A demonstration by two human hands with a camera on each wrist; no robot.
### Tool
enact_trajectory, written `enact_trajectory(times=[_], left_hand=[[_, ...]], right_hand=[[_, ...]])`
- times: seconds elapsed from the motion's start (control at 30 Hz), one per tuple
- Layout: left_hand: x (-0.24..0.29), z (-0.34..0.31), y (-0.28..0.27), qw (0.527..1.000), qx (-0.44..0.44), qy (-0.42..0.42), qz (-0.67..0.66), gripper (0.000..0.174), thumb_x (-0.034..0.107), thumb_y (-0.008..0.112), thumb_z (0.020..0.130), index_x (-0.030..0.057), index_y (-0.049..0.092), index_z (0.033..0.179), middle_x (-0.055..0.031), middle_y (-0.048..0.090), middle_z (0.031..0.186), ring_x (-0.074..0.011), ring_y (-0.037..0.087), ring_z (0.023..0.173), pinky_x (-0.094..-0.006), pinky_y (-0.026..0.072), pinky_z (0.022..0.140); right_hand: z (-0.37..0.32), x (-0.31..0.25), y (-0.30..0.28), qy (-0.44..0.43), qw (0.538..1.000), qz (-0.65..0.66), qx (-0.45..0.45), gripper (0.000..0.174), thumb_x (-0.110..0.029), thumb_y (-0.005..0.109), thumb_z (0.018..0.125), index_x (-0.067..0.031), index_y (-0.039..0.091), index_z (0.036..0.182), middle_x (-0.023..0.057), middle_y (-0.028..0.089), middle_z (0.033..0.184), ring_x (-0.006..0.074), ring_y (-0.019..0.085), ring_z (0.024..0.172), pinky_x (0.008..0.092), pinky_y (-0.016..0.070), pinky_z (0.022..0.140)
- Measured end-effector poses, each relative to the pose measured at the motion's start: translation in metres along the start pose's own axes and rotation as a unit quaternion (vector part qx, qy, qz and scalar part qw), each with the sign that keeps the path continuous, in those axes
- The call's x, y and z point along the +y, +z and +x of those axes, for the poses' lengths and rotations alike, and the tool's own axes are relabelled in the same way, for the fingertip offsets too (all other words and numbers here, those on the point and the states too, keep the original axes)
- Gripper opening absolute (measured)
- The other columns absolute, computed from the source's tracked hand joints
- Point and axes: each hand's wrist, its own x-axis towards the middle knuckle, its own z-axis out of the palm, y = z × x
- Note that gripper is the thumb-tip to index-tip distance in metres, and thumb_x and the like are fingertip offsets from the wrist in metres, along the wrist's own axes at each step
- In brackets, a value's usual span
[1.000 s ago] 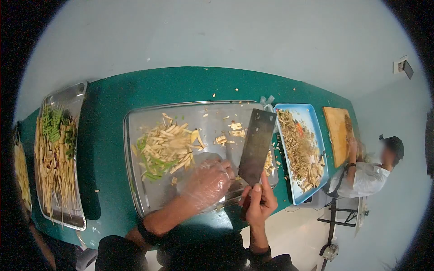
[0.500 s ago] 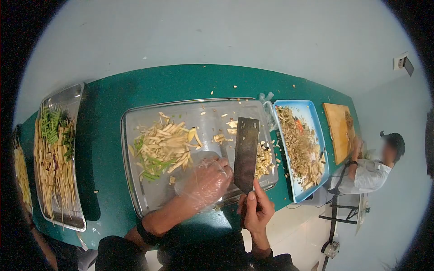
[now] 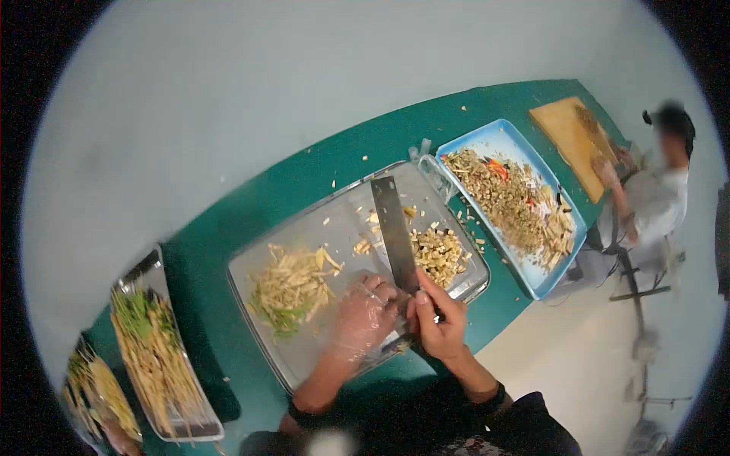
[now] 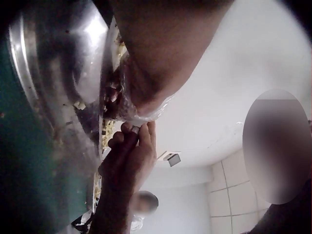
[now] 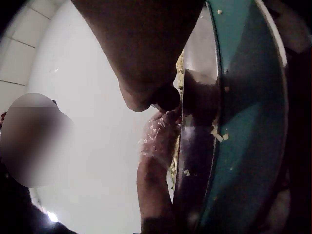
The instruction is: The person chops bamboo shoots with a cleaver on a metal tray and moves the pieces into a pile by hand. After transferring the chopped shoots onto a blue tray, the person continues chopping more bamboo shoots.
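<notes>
My right hand (image 3: pixel 442 323) grips the handle of a broad cleaver (image 3: pixel 394 232), index finger along the blade, which points away over the metal tray (image 3: pixel 262 353). Beside the blade's near end, my left hand (image 3: pixel 363 323) in a clear plastic glove has its fingers bent down over the tray's near side; what lies under them is hidden. Chopped pale pieces (image 3: pixel 441 257) sit right of the blade. Pale strips (image 3: pixel 289 277) with green ones (image 3: pixel 281 308) lie at the tray's left. In the left wrist view, the right hand (image 4: pixel 134 153) holds the cleaver's handle.
A blue-rimmed tray (image 3: pixel 549 283) of chopped food stands to the right. Beyond it a person (image 3: pixel 650 201) works at a wooden board (image 3: pixel 564 131). A metal tray (image 3: pixel 163 285) of skewers is at the left, on the green table (image 3: pixel 365 148).
The head view has turned and tilted. The cleaver has swung from leaning right to leaning left, with the right hand still on its handle. The left hand stays beside it.
</notes>
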Motion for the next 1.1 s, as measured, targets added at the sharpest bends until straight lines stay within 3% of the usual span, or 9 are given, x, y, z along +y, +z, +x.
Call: enact_trajectory(times=[0.07,0.13,0.2,0.3,0.4,0.63,0.8,1.03,1.1], left_hand=[[0.003,0.002,-0.003,1.000,-0.017,-0.003,-0.002,0.026,0.011,0.084,0.083,0.0073,0.067,0.102,-0.0124,0.067,0.103,-0.0367,0.067,0.100,-0.0491,0.0567,0.084],[0.008,0.004,-0.001,0.999,-0.030,-0.011,-0.010,0.027,0.010,0.085,0.084,0.0072,0.067,0.104,-0.0125,0.067,0.103,-0.0349,0.068,0.097,-0.0465,0.0574,0.082],[0.013,0.005,0.005,0.987,-0.031,-0.131,-0.084,0.025,0.007,0.083,0.088,0.0080,0.069,0.108,-0.0130,0.067,0.110,-0.0365,0.069,0.101,-0.0462,0.0575,0.084],[0.013,0.007,0.012,0.984,-0.008,-0.129,-0.122,0.027,0.005,0.085,0.088,0.0074,0.070,0.111,-0.0091,0.066,0.106,-0.0251,0.068,0.090,-0.0382,0.0580,0.080],[0.019,0.014,0.010,0.989,-0.037,-0.118,-0.083,0.028,0.006,0.085,0.090,0.0074,0.071,0.115,-0.0084,0.065,0.108,-0.0252,0.069,0.091,-0.0379,0.0596,0.080],[0.008,0.028,0.038,0.991,-0.031,-0.109,-0.070,0.033,0.005,0.083,0.089,0.0077,0.070,0.119,-0.0127,0.064,0.117,-0.0318,0.069,0.096,-0.0407,0.0584,0.085],[0.024,0.035,0.034,0.999,0.047,-0.002,-0.021,0.039,0.005,0.079,0.089,0.0059,0.065,0.125,-0.0195,0.059,0.128,-0.0407,0.055,0.128,-0.0511,0.0453,0.112],[0.028,0.036,0.041,0.997,0.061,0.008,0.043,0.040,0.007,0.078,0.092,0.0066,0.064,0.130,-0.0196,0.060,0.134,-0.0415,0.055,0.129,-0.0501,0.0448,0.115],[0.025,0.039,0.044,0.995,0.067,-0.003,0.080,0.037,0.008,0.077,0.095,0.0100,0.068,0.130,-0.0180,0.063,0.130,-0.0395,0.059,0.123,-0.0472,0.0490,0.109]], right_hand=[[-0.004,0.003,-0.008,-0.008,0.998,0.051,0.024,0.044,-0.007,0.059,0.110,-0.0009,0.061,0.153,0.0077,0.071,0.076,0.0107,0.063,0.063,0.0259,0.0518,0.061],[-0.006,0.000,-0.023,0.084,0.965,0.243,0.058,0.044,-0.010,0.056,0.113,-0.0025,0.057,0.157,0.0089,0.069,0.074,0.0131,0.061,0.055,0.0266,0.0486,0.055],[-0.002,0.011,-0.048,0.077,0.966,0.238,0.061,0.047,-0.013,0.054,0.115,-0.0047,0.051,0.160,0.0115,0.067,0.073,0.0155,0.057,0.048,0.0282,0.0449,0.048],[0.002,0.034,-0.077,0.142,0.909,0.379,0.097,0.049,-0.016,0.054,0.115,-0.0065,0.048,0.163,0.0130,0.064,0.073,0.0162,0.054,0.046,0.0280,0.0436,0.043],[0.001,0.054,-0.095,0.157,0.857,0.478,0.108,0.052,-0.019,0.054,0.115,-0.0067,0.045,0.164,0.0112,0.062,0.074,0.0147,0.052,0.045,0.0271,0.0431,0.041],[-0.007,0.097,-0.113,0.144,0.790,0.588,0.091,0.057,-0.023,0.045,0.118,-0.0177,0.029,0.172,0.0064,0.055,0.073,0.0106,0.045,0.041,0.0236,0.0384,0.036],[-0.007,0.097,-0.122,0.148,0.712,0.682,0.084,0.056,-0.021,0.037,0.119,-0.0240,0.025,0.173,0.0050,0.054,0.074,0.0100,0.045,0.041,0.0244,0.0412,0.037],[-0.007,0.102,-0.123,0.154,0.690,0.704,0.064,0.055,-0.021,0.036,0.119,-0.0258,0.026,0.173,0.0049,0.053,0.074,0.0100,0.046,0.042,0.0246,0.0419,0.037],[-0.008,0.100,-0.124,0.157,0.702,0.691,0.065,0.061,-0.025,0.046,0.117,-0.0182,0.024,0.173,0.0046,0.052,0.073,0.0103,0.044,0.041,0.0250,0.0386,0.036]])
